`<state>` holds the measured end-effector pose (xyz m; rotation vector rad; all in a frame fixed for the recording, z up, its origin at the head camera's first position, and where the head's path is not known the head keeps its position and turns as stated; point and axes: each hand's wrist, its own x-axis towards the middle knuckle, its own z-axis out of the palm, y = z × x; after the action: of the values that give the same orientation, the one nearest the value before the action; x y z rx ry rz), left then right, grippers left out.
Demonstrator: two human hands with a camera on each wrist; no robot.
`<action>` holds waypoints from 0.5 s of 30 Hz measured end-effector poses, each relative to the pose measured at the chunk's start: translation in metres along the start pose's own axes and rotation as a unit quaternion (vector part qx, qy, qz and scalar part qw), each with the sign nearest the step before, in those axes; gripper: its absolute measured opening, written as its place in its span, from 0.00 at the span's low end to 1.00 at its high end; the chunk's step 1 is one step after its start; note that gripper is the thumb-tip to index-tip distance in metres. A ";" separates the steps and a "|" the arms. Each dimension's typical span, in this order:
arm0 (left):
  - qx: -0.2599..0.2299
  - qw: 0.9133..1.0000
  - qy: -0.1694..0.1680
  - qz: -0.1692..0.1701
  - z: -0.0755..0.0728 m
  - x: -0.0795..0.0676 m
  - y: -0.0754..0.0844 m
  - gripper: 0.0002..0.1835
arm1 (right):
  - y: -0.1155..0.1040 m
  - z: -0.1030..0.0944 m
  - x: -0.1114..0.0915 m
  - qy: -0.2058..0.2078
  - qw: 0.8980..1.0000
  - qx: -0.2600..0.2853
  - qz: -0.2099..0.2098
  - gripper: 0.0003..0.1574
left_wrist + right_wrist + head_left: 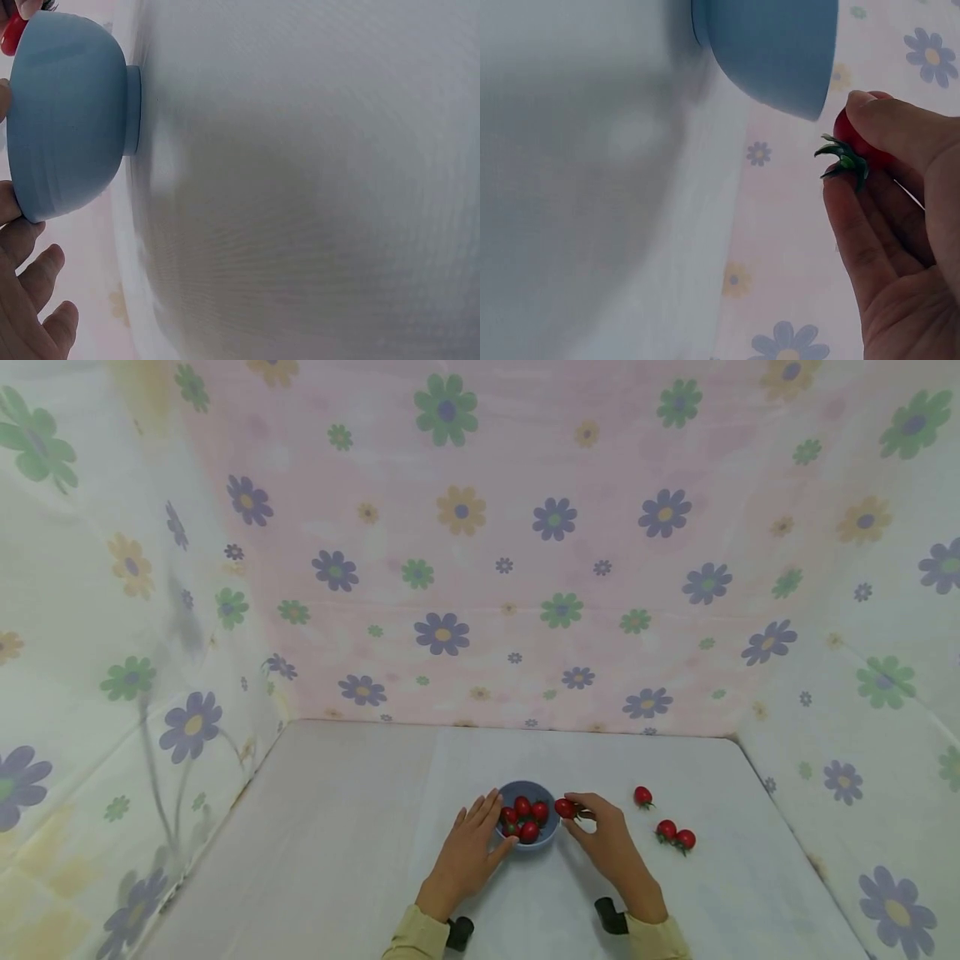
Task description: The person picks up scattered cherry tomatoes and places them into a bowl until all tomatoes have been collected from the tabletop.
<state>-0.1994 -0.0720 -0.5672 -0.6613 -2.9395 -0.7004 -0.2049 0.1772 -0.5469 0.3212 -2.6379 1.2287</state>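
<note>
A small blue bowl [542, 841] stands upright on the table with several red cherry tomatoes [522, 807] inside. My left hand [465, 856] rests against its left side, fingers stretched along the rim and thumb at the near edge. In the left wrist view, fingertips touch the rim of the bowl [67, 112]. At the right rim, my right hand [611, 847] pinches a cherry tomato [565, 808] between thumb and fingers. The right wrist view shows this tomato's green leafy top [845, 161] turned away from the bowl [776, 52].
To the right of my right hand, a single cherry tomato [642, 797] lies on the white-covered table [337, 843]. Nearer, two more tomatoes [667, 831] lie side by side. Flower-patterned cloth [510, 635] walls off the back and both sides.
</note>
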 end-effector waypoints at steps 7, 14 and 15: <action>-0.002 1.000 0.001 0.003 -0.001 0.000 0.001 0.40 | -0.005 0.007 0.001 0.007 1.000 0.001 -0.029 0.28; -0.001 1.000 0.003 0.004 -0.001 0.000 0.001 0.40 | -0.008 0.012 0.003 -0.001 0.999 0.004 -0.041 0.27; -0.001 1.000 0.003 0.003 -0.001 0.000 0.001 0.40 | -0.008 0.013 0.002 0.001 0.999 0.005 -0.046 0.28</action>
<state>-0.1992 -0.0719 -0.5662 -0.6676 -2.9301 -0.7029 -0.2061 0.1618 -0.5483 0.4382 -2.5843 1.2134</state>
